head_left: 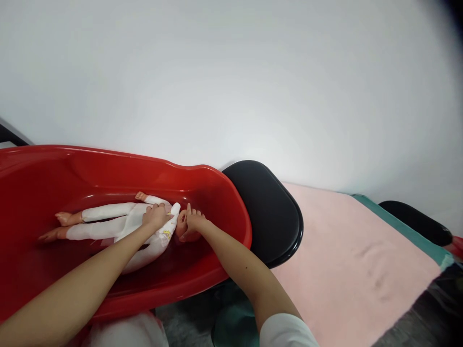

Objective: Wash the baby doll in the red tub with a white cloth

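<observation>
A baby doll [144,221] lies on its back in a red baby bathtub [202,176], its head to the right and bare feet to the left. It wears white leggings and a white top [164,236] with a small yellow print near the collar. My left hand [155,217] rests on the doll's chest, fingers curled into the top just below the collar. Over the doll's head [190,235] lies my right hand [194,220], thumb and fingers spread across the face, the index finger stretched out. Part of the face is hidden beneath it.
A black padded stool [260,212] stands against the tub's right end. Farther right, a pink blanket [347,260] covers a surface with a green edge [405,229], and another black seat [415,221] shows behind it. A white wall [231,86] runs along the back.
</observation>
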`<state>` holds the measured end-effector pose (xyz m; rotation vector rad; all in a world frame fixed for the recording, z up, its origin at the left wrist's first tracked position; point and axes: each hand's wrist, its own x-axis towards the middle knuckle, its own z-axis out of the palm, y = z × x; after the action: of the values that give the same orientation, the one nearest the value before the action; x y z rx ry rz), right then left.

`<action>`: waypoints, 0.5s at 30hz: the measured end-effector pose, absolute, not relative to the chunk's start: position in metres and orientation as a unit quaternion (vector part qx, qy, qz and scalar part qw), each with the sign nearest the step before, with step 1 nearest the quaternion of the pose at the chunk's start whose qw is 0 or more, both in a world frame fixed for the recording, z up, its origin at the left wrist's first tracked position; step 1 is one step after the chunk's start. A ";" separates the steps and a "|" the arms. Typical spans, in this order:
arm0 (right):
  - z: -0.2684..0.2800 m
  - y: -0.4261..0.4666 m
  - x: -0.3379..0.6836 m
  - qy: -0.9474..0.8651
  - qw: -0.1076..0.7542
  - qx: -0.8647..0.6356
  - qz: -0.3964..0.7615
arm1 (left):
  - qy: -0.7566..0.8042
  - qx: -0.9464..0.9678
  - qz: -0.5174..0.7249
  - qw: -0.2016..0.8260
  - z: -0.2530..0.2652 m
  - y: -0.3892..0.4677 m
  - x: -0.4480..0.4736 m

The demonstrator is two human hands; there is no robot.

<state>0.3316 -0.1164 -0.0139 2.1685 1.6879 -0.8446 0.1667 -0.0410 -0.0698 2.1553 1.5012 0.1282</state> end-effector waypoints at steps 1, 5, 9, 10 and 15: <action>-0.014 -0.116 0.331 0.583 0.134 0.748 -0.289 | 0.566 0.783 0.023 0.257 -0.068 -0.042 0.166; -0.016 -0.116 0.331 0.589 0.133 0.747 -0.276 | 0.531 0.788 0.004 0.312 -0.063 -0.045 0.167; -0.017 -0.115 0.330 0.588 0.125 0.750 -0.275 | 0.471 0.818 0.043 0.327 -0.060 -0.043 0.167; -0.017 -0.115 0.330 0.588 0.123 0.750 -0.276 | 0.461 0.823 0.046 0.328 -0.059 -0.043 0.167; -0.017 -0.115 0.332 0.598 0.125 0.742 -0.275 | 0.429 0.837 0.017 0.340 -0.053 -0.047 0.166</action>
<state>0.3320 -0.1149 -0.0171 2.1635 1.7426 -0.8018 0.1664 -0.0466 -0.0526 2.1777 1.1171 0.0444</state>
